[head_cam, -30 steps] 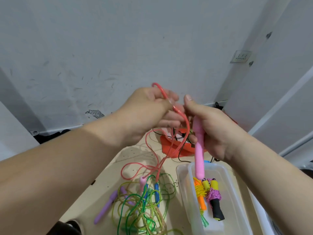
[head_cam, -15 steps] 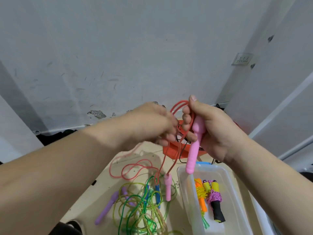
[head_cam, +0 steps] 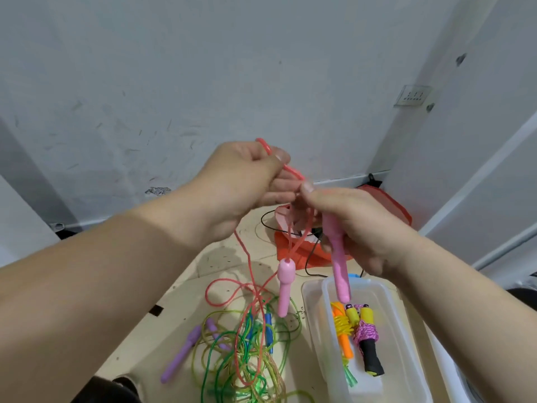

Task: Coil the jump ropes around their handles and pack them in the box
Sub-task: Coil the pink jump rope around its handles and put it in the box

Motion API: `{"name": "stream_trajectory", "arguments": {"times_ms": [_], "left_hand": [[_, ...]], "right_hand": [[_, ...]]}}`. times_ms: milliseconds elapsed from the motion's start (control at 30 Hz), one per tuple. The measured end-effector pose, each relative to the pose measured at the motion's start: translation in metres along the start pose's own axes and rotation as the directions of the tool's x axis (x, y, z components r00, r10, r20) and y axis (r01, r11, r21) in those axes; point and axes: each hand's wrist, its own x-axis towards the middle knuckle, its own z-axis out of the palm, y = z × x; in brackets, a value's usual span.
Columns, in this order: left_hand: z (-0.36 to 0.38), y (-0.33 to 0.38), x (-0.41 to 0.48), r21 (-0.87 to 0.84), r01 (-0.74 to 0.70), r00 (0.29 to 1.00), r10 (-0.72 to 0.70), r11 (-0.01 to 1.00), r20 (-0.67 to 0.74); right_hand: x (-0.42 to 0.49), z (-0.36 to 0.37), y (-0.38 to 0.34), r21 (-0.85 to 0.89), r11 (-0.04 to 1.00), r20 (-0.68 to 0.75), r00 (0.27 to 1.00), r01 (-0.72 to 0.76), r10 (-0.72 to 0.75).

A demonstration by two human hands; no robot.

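Scuffed grey-white wall (head_cam: 203, 82) behind, with a socket plate (head_cam: 414, 96) high on the right. Out in front, raised above a pale beige surface (head_cam: 180, 315): pinching the red rope (head_cam: 292, 171) between thumb and forefinger with the left grip (head_cam: 247, 181), other fingers curled below. Clamped round a pink handle (head_cam: 338, 257) with the right grip (head_cam: 360, 228), thumb up and pressed to the same rope just beside the left fingers. Handle tilted slightly, lower end seen against the far end of the box. Only a short stretch of rope between the two grips.

Dangling from that rope, just left of the held handle, a second pink handle (head_cam: 284, 283), roughly upright and clear of the surface. More red rope trailing down in loose loops and running into a tangle of green and yellow ropes (head_cam: 247, 365) on the surface. Among the tangle, two blue handles (head_cam: 268, 330); at its left edge, two purple handles (head_cam: 180, 356).

Just beside the tangle on the right, a clear plastic box (head_cam: 390, 309), open at the top. Inside, side by side: an orange-handled rope (head_cam: 345, 344) bound in yellow cord, and a yellow-and-black-handled rope (head_cam: 370, 359) bound in pink cord.

Farther back, near the foot of the wall, an orange bag (head_cam: 283, 253) crossed by a thin black cable (head_cam: 307, 267). At the bottom left edge, something dark, too cropped to tell.
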Motion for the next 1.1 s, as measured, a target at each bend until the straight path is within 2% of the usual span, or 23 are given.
{"name": "stream_trajectory", "arguments": {"times_ms": [67, 133, 167, 233, 300, 333, 400, 467, 700, 767, 867, 1000, 1100], "left_hand": [[-0.003, 0.006, 0.002, -0.184, 0.029, 0.999, -0.037, 0.982, -0.038], [-0.005, 0.007, 0.001, -0.231, 0.059, 0.996, -0.071, 0.971, -0.047], [-0.005, 0.007, 0.000, -0.176, 0.087, 0.995, -0.096, 0.980, -0.041], [-0.005, 0.000, -0.005, 0.117, 0.134, 0.990, -0.137, 0.984, 0.026], [-0.002, -0.012, -0.013, 0.455, 0.075, 0.966, -0.178, 0.887, 0.187], [0.000, -0.018, -0.016, 0.551, 0.025, 0.948, -0.194, 0.834, 0.251], [0.003, -0.028, -0.017, 0.623, -0.060, 0.947, -0.153, 0.780, 0.283], [0.003, -0.032, -0.015, 0.619, -0.096, 0.960, -0.092, 0.780, 0.264], [0.000, -0.035, -0.010, 0.514, -0.066, 0.972, -0.061, 0.855, 0.225], [-0.001, -0.031, -0.006, 0.450, -0.067, 0.983, -0.017, 0.891, 0.181], [-0.002, -0.025, -0.004, 0.341, -0.053, 0.993, 0.015, 0.939, 0.114], [-0.003, -0.022, -0.007, 0.311, -0.094, 0.993, 0.069, 0.946, 0.093], [-0.003, -0.018, -0.006, 0.236, -0.087, 0.996, 0.079, 0.968, 0.041]], "right_hand": [[-0.001, 0.004, 0.004, -0.031, 0.999, 0.051, 0.998, -0.028, 0.029], [0.000, 0.006, 0.003, 0.005, 1.000, 0.045, 0.999, -0.011, 0.011], [0.001, 0.007, 0.000, 0.051, 0.999, 0.027, 1.000, 0.002, -0.004], [0.003, 0.007, -0.006, 0.177, 0.984, -0.009, 1.000, 0.022, -0.021], [0.003, 0.008, -0.011, 0.276, 0.961, -0.042, 0.999, 0.021, -0.009], [0.003, 0.008, -0.013, 0.294, 0.956, -0.054, 0.999, 0.014, 0.002], [0.001, 0.009, -0.014, 0.278, 0.961, -0.066, 0.998, 0.000, 0.019], [0.002, 0.007, -0.012, 0.257, 0.966, -0.085, 0.996, 0.001, 0.022], [0.007, 0.003, -0.009, 0.229, 0.973, -0.103, 0.994, 0.002, 0.022], [0.004, 0.003, -0.010, 0.312, 0.949, -0.030, 0.999, -0.033, 0.044], [-0.002, 0.007, -0.011, 0.416, 0.903, 0.189, 0.982, -0.106, 0.028], [-0.002, 0.011, -0.006, 0.288, 0.958, 0.240, 0.969, -0.015, -0.057], [-0.006, 0.010, -0.003, 0.194, 0.981, 0.293, 0.956, -0.032, -0.027]]}}
